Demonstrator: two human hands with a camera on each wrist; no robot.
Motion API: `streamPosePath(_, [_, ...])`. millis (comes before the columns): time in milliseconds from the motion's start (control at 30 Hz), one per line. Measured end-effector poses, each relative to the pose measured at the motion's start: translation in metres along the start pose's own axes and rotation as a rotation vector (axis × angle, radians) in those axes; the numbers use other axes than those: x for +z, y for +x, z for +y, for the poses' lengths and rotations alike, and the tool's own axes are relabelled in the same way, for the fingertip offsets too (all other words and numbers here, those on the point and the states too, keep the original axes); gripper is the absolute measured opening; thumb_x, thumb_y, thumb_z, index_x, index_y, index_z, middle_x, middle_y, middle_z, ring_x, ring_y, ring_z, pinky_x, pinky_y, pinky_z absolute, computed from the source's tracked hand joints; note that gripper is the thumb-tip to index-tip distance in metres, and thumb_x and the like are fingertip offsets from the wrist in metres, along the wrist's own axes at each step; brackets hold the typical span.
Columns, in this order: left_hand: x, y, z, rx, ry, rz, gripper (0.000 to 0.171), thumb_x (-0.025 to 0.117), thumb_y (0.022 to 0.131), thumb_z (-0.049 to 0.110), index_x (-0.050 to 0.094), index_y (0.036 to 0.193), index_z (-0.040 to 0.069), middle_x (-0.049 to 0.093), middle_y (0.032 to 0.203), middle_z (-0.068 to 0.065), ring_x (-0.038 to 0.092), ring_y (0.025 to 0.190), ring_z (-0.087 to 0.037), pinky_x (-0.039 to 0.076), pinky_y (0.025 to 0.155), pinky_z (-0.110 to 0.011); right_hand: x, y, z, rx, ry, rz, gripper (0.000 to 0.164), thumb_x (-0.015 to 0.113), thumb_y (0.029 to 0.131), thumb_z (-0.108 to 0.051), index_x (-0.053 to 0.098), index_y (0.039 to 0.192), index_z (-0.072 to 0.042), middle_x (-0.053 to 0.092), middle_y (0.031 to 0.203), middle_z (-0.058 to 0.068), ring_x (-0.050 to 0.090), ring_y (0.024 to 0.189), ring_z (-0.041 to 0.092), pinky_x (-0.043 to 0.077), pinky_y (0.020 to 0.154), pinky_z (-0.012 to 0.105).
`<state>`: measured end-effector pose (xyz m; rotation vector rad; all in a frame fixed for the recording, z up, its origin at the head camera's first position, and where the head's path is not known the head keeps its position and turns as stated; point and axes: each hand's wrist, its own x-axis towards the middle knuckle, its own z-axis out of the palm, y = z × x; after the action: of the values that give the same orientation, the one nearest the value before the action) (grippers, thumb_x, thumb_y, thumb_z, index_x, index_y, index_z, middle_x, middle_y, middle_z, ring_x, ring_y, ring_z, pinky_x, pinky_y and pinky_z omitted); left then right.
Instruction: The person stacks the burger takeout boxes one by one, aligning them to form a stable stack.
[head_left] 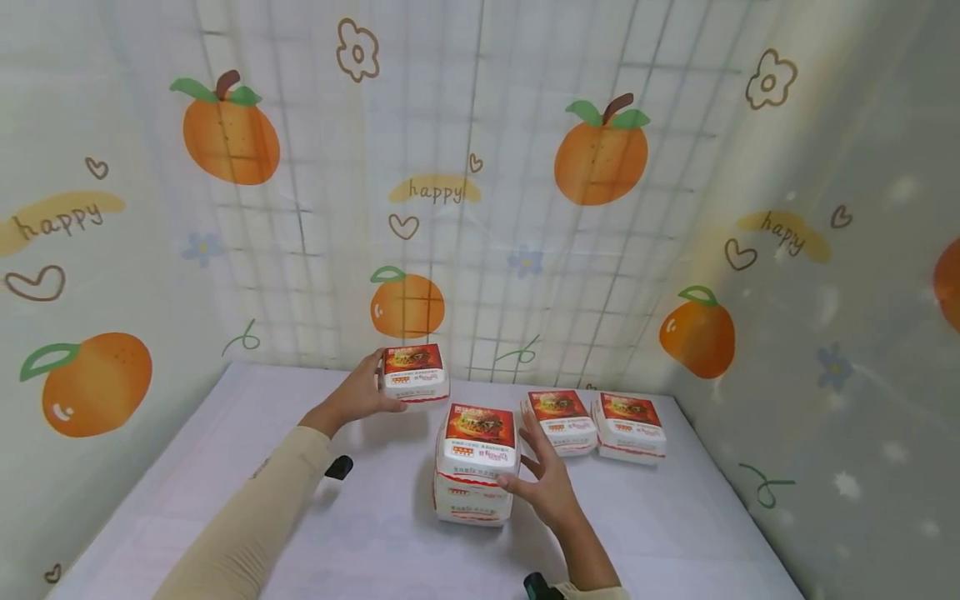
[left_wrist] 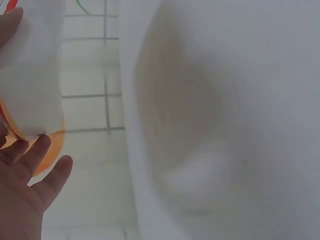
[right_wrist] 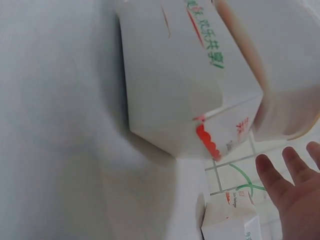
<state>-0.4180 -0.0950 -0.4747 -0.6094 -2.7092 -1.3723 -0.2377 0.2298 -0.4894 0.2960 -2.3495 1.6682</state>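
Note:
My left hand (head_left: 354, 395) holds a white burger box (head_left: 415, 379) with a red burger picture on its lid. Thumb and fingers pinch it from the left, and the left wrist view shows the box (left_wrist: 32, 85) raised off the table. In front of me two like boxes are stacked, an upper box (head_left: 480, 446) on a lower box (head_left: 472, 505). Beside the stack's right side is my right hand (head_left: 553, 485), its thumb at the upper box's front corner. Its fingers (right_wrist: 294, 180) are spread and extended near that box in the right wrist view.
Two more burger boxes stand side by side at the back right, a nearer one (head_left: 561, 423) and one at far right (head_left: 628, 428). The white table (head_left: 375, 542) ends at a curtain (head_left: 510, 250) printed with oranges, which closes in the back and sides.

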Motion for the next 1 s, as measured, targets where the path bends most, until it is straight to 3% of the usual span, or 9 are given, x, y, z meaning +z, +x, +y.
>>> streamPosePath(233, [-0.007,0.0,0.011,0.036,-0.015,0.019,0.119,0.089,0.06,0.053,0.023,0.153,0.018,0.038,0.14,-0.007,0.044,0.118,-0.025,0.043,0.097,-0.051,-0.003,0.003,-0.005,-0.013,-0.004,-0.01,0.101,0.082,0.077,-0.03,0.018,0.155,-0.034,0.02,0.16,0.001,0.025,0.143,0.03,0.035,0.104,0.056])
streamPosePath(500, [-0.015,-0.005,0.027,0.022,-0.011,0.036,0.128,0.084,0.059,0.064,0.016,0.156,0.016,0.031,0.149,-0.009,0.041,0.125,-0.029,0.044,0.097,-0.054,-0.009,0.008,-0.006,-0.017,0.01,-0.043,0.096,0.077,0.083,-0.023,0.016,0.157,-0.026,0.016,0.161,0.004,0.02,0.144,0.036,0.032,0.106,0.058])
streamPosePath(633, [-0.018,-0.006,0.038,0.037,-0.027,0.039,0.128,0.082,0.057,0.068,0.016,0.156,0.021,0.032,0.148,-0.005,0.04,0.125,-0.026,0.046,0.095,-0.053,-0.012,0.009,-0.005,-0.027,0.033,-0.038,0.092,0.075,0.085,-0.021,0.017,0.156,-0.03,0.016,0.161,0.001,0.02,0.144,0.034,0.03,0.107,0.058])
streamPosePath(733, [-0.019,-0.008,0.049,0.074,-0.051,0.044,0.126,0.083,0.057,0.067,0.016,0.156,0.024,0.034,0.145,-0.003,0.041,0.124,-0.026,0.048,0.093,-0.052,-0.013,0.01,-0.008,-0.054,0.039,-0.035,0.09,0.074,0.085,-0.021,0.019,0.155,-0.035,0.017,0.16,-0.002,0.022,0.144,0.033,0.031,0.106,0.057])
streamPosePath(1000, [-0.02,-0.018,0.076,0.161,-0.104,0.007,0.123,0.087,0.065,0.051,0.008,0.157,0.024,0.032,0.149,-0.003,0.04,0.129,-0.03,0.045,0.097,-0.052,-0.016,0.012,-0.004,-0.099,0.047,-0.014,0.09,0.073,0.086,-0.016,0.019,0.155,-0.034,0.021,0.159,0.001,0.024,0.143,0.034,0.033,0.105,0.056])
